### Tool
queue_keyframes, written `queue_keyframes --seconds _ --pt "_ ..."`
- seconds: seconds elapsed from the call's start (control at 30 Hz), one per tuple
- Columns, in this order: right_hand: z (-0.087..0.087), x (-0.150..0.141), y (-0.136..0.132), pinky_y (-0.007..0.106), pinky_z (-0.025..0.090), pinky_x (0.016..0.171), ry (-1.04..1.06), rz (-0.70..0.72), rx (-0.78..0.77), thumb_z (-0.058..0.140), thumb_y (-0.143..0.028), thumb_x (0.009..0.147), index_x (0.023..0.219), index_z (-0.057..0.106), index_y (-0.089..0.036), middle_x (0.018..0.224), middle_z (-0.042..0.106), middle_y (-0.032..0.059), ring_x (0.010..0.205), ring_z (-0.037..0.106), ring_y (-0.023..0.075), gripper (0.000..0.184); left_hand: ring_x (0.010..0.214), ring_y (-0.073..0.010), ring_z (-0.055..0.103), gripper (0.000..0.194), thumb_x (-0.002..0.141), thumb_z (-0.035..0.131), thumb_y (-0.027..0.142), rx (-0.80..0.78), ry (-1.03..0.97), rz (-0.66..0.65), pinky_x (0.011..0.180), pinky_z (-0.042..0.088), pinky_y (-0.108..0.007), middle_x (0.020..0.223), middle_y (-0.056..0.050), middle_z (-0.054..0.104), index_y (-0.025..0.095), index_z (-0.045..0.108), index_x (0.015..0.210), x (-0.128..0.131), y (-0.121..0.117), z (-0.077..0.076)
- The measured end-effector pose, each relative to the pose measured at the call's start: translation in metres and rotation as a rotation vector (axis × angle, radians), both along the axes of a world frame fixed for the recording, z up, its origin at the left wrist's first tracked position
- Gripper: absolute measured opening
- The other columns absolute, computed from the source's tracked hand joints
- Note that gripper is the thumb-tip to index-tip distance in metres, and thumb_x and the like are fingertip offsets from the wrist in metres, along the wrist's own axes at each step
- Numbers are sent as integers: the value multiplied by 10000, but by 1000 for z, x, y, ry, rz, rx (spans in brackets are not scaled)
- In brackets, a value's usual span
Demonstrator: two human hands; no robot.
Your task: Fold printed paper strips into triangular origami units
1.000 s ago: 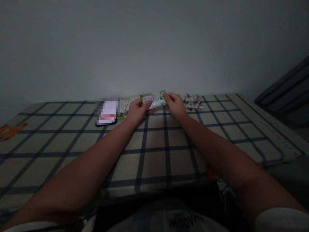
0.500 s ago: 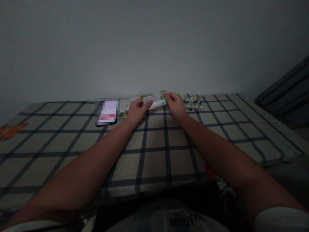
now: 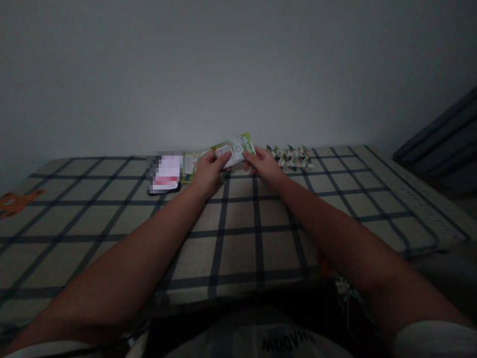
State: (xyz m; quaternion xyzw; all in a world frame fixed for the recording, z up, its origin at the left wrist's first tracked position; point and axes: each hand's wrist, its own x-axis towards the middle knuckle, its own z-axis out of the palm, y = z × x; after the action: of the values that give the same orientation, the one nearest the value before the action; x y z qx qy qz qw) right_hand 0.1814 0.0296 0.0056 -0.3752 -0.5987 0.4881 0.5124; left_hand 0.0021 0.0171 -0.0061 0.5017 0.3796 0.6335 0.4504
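A green and white printed paper sheet (image 3: pixel 236 148) is held up between my two hands, a little above the cloth. My left hand (image 3: pixel 209 171) pinches its left end, thumb on top. At its lower right, my right hand (image 3: pixel 264 163) grips it with the thumb on the printed face. Partly behind my left hand lies another green and yellow printed sheet (image 3: pixel 191 164). Just right of my right hand sits a pile of small folded paper pieces (image 3: pixel 293 157) in white, green and dark colours.
A phone (image 3: pixel 164 174), blurred over, lies left of the printed sheets. A checked cloth (image 3: pixel 238 214) covers the table, which meets a grey wall (image 3: pixel 238 69) at the back. An orange figure (image 3: pixel 20 201) shows on the cloth at far left.
The held sheet has tilted, its right end rising and shifting left. My right hand has slid left and lower along it, uncovering more of the folded pieces.
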Motion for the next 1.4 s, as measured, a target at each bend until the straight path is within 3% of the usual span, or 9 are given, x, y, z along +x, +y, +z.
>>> queue_keyframes --seconds 0.1,0.27,0.5,0.67,0.83,1.13,1.4 --pt "-1 -1 -1 190 482 495 21 23 -43 845 -527 772 920 686 -187 903 726 34 726 653 122 404 887 -218 756 505 660 925 561 -22 -7 -6 673 587 -277 1002 -76 810 203 771 981 0 1 -1" --pt "0 1 -1 202 521 568 143 -58 -68 823 -470 803 876 672 -189 881 731 30 796 676 137 328 834 -201 748 431 672 927 482 -49 2 -112 700 591 -285 979 -83 812 186 795 957 3 -4 -1" --pt "-3 2 8 213 510 586 131 -56 -88 825 -474 809 792 611 -193 788 703 -2 680 624 105 353 749 -181 712 392 665 929 404 -93 130 -219 658 571 -287 922 -94 798 156 799 939 2 -7 -5" --pt "7 7 2 232 456 574 -15 -73 -15 786 -350 858 759 615 -187 711 660 -12 617 557 104 256 829 -190 729 418 692 917 450 -3 124 -158 764 592 -313 993 -79 808 187 809 999 2 -4 -7" --pt "11 8 -3 255 455 613 -126 -74 21 775 -317 875 653 514 -205 635 581 -24 644 562 127 361 706 -166 691 417 693 900 560 6 97 -56 697 559 -297 807 -49 778 180 791 824 2 -3 -3" --pt "5 8 2 224 492 570 69 -43 -7 801 -472 819 861 695 -190 821 705 14 738 635 130 304 665 -156 651 463 684 892 619 73 133 60 627 515 -280 746 -36 749 177 764 733 3 -9 4" --pt "2 9 7 213 496 572 55 -122 11 788 -445 851 820 678 -190 782 699 8 719 646 118 279 722 -170 670 404 735 871 577 56 198 78 666 527 -284 788 -45 758 184 792 791 -1 -1 -6"
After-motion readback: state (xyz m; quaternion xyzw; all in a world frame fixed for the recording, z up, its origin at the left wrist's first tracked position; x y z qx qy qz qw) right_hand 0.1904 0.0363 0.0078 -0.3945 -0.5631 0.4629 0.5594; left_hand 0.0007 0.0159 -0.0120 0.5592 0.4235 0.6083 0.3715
